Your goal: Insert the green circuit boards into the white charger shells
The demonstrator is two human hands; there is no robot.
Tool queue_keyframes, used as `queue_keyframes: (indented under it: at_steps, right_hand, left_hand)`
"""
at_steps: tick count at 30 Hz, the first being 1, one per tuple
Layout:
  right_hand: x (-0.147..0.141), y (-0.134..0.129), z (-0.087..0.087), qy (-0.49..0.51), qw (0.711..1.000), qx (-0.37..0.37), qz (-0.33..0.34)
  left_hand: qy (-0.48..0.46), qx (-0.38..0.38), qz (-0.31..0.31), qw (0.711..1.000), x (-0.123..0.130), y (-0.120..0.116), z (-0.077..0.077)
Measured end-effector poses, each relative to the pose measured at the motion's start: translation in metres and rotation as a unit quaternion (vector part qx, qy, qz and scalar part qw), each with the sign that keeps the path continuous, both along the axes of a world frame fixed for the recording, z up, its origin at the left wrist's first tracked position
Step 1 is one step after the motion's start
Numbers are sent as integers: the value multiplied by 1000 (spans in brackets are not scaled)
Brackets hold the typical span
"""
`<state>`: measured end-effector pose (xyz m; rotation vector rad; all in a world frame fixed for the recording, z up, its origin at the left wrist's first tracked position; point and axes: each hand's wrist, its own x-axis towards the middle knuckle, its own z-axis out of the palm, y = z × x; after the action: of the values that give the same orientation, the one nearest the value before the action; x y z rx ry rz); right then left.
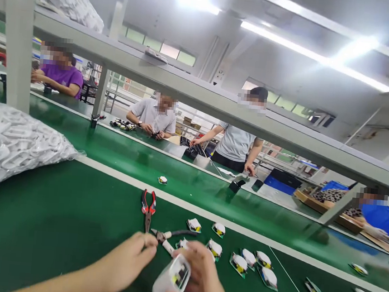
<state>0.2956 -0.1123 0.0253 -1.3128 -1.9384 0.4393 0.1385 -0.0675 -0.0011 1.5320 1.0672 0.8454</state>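
My right hand [203, 274] is closed around a white plastic housing [164, 282]. The housing is tilted, its open end showing dark and yellow parts of a circuit board inside. To its left, my left hand [131, 261] has its fingers curled and the thumb against them; anything between them is too small or hidden to make out. Just beyond its fingertips lie long-nose pliers [148, 210] with red and black handles. Beside them is a pair of cutters [162, 237], partly behind my right hand. Several small circuit boards [239, 263] with white tops lie to the right.
A clear bag of white plastic parts [17, 148] sits at the left on the green bench [72, 217]. A conveyor belt [121, 158] runs behind, carrying a single board [162, 179]. A grey shelf beam [186, 88] crosses above. Several co-workers [237, 143] work on the far side.
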Motion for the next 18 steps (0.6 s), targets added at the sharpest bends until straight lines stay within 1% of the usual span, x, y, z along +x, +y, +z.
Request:
queue_keyframes:
  at_steps: [1,2,3,5,7,9,11,13,16,18]
  right_hand:
    - [9,21,5,-4,1000,-12,-20]
    - [18,44,10,-37,996,-47,-68]
    - [27,69,14,-56,990,-67,-107]
    - [43,122,20,-76,979,-87,-168]
    - [56,168,18,-92,964,-110,-225]
    - [64,202,12,-106,950,-128,-266]
    - [69,222,5,-122,939,-139,-289]
    - [71,232,-1,-143,933,-145,-296]
    - [66,232,-1,-184,930,-137,-286]
    - [60,219,8,-216,933,-115,-265]
  left_hand:
    - [49,48,16,997,-4,22,2]
    - [86,72,28,993,-6,45,3]
    - [125,93,40,987,-7,70,3]
    - [194,126,66,971,-2,118,1]
    - [255,141,92,952,9,160,-2]
    - [306,145,109,935,22,193,-7]
    - [346,144,115,920,35,217,-12]
    - [373,145,112,909,44,232,-19]
    - [386,160,100,903,48,245,-33]
    - [381,177,97,902,44,252,-42]
